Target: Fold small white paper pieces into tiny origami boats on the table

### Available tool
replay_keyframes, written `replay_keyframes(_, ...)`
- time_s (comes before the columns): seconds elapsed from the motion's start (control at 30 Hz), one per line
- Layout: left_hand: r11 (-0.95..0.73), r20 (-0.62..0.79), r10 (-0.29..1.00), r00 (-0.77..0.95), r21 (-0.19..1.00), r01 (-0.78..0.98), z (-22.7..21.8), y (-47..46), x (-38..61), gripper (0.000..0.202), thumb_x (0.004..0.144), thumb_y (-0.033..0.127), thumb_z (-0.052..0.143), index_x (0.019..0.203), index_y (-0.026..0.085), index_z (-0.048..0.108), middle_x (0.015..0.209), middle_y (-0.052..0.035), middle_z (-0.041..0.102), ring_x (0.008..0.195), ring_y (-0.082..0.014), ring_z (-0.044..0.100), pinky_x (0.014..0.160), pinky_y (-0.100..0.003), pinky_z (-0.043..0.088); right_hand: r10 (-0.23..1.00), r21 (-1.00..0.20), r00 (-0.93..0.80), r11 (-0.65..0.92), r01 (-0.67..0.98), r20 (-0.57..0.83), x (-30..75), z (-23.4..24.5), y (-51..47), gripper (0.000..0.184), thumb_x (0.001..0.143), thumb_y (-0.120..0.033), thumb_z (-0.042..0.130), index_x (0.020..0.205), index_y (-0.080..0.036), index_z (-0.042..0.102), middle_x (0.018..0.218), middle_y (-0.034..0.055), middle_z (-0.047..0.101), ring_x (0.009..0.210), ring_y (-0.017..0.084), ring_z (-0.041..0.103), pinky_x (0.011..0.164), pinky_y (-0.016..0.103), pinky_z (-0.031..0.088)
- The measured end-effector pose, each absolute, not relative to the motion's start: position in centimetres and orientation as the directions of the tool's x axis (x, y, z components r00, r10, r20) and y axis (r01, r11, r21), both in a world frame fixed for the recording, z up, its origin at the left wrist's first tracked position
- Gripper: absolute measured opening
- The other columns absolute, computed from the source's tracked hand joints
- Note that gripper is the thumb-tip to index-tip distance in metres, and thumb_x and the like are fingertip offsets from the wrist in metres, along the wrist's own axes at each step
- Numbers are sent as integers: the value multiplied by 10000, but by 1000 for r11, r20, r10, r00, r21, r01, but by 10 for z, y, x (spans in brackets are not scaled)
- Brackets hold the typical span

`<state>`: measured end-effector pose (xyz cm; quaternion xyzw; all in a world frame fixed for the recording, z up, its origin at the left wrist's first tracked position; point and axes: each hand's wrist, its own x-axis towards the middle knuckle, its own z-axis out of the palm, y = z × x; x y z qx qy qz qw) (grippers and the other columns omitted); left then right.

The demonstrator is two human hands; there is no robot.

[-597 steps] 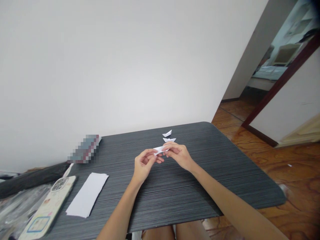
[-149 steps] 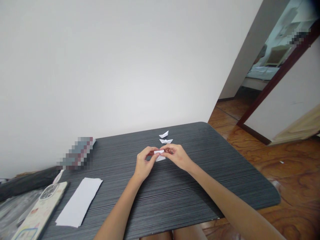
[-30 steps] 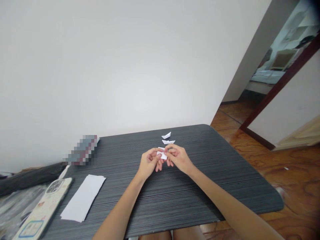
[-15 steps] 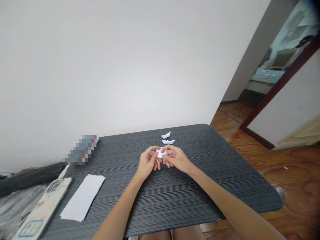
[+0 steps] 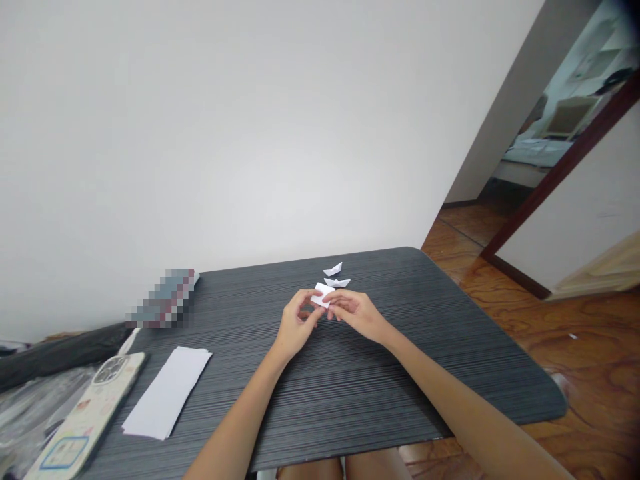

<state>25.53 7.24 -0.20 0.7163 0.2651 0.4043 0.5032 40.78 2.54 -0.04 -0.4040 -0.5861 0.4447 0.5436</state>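
Note:
Above the middle of the dark striped table [image 5: 350, 387], my left hand [image 5: 294, 325] and my right hand [image 5: 356, 312] pinch a small folded white paper piece [image 5: 321, 294] between their fingertips. The piece is lifted slightly off the tabletop. Just beyond it, two small folded white paper boats lie on the table, one nearer [image 5: 337, 283] and one farther [image 5: 333, 269].
A stack of white paper strips [image 5: 167, 392] lies at the left. Beside it is a phone [image 5: 85, 420] in a patterned case. A blurred box [image 5: 165, 299] sits at the back left near the white wall. Wooden floor and a doorway lie to the right.
Over the last second both hands have turned and raised the small paper piece slightly; fingers that lay over it now pinch it at its edges. The two boats stayed put.

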Motion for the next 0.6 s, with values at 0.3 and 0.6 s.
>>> replay_keyframes(0.3,-542,491,742,456,840,-21,-1,76,254,141,722,238,582,820,148,629,895,-73,563,800,-156,560,649,-254,499,953,-956,-88,292,-8,291,407,-3,24,246,759,-205,533,1000,-189,486,687,-10,556,591,103,548,538,231,409)
replay_keyframes(0.6,-545,501,723,475,837,-55,1,70,254,142,735,216,571,838,157,649,880,-72,573,763,-146,564,627,-240,498,944,-944,-3,329,19,329,409,0,24,93,731,-199,567,817,-175,541,708,0,564,633,107,545,591,245,440)
